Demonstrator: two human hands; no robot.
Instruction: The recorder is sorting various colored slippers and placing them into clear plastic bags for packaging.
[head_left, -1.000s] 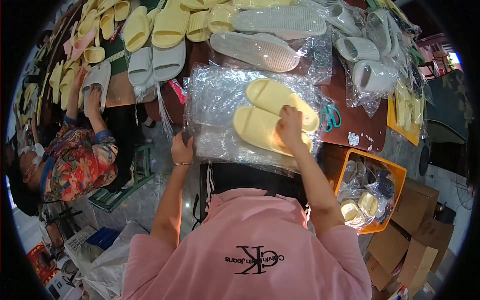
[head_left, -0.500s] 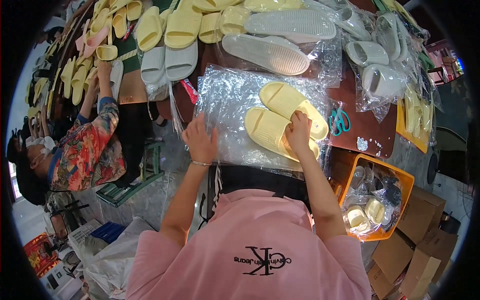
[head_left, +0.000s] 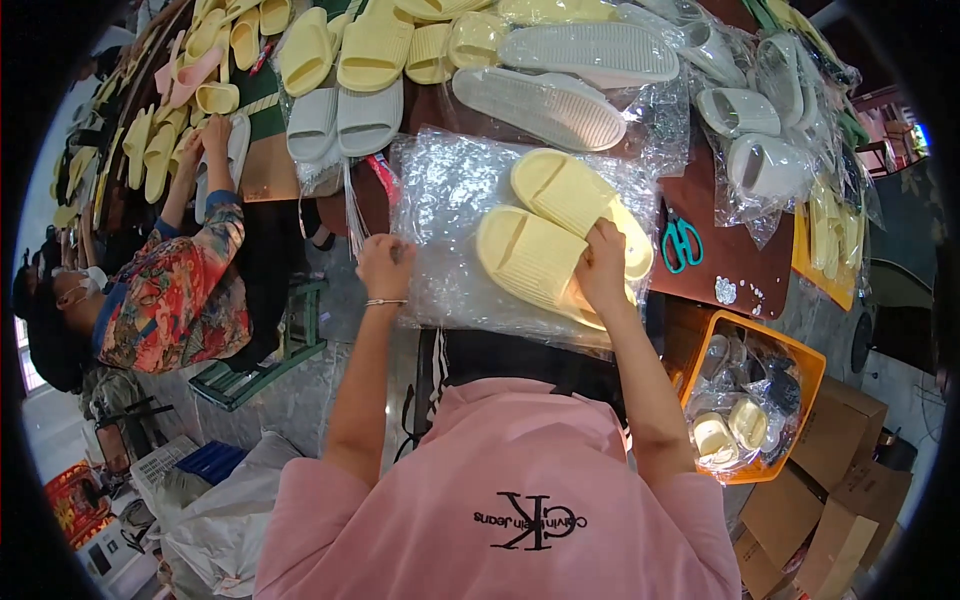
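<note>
My right hand (head_left: 603,268) is closed around the inner sides of a pair of pale yellow slippers, a nearer slipper (head_left: 525,255) and a farther slipper (head_left: 563,192). They lie side by side, toes to the upper left, just over a stack of clear plastic bags (head_left: 435,190) at the table's front edge. At the left edge of that stack, my left hand (head_left: 385,265) has its fingers curled in a pinch on the bag edge. Teal-handled scissors (head_left: 682,242) lie right of the bags.
Yellow slippers (head_left: 375,45), grey slippers (head_left: 370,122) and bagged white slippers (head_left: 755,165) line the table's far side. An orange crate (head_left: 812,400) of bagged slippers stands right, near cardboard boxes (head_left: 840,430). To the left, a person in a floral top (head_left: 180,300) handles slippers.
My left hand has gone from spread fingers over the bags to a pinch at their left edge. My right hand has shifted the slippers slightly left and up. The scissors show more fully.
</note>
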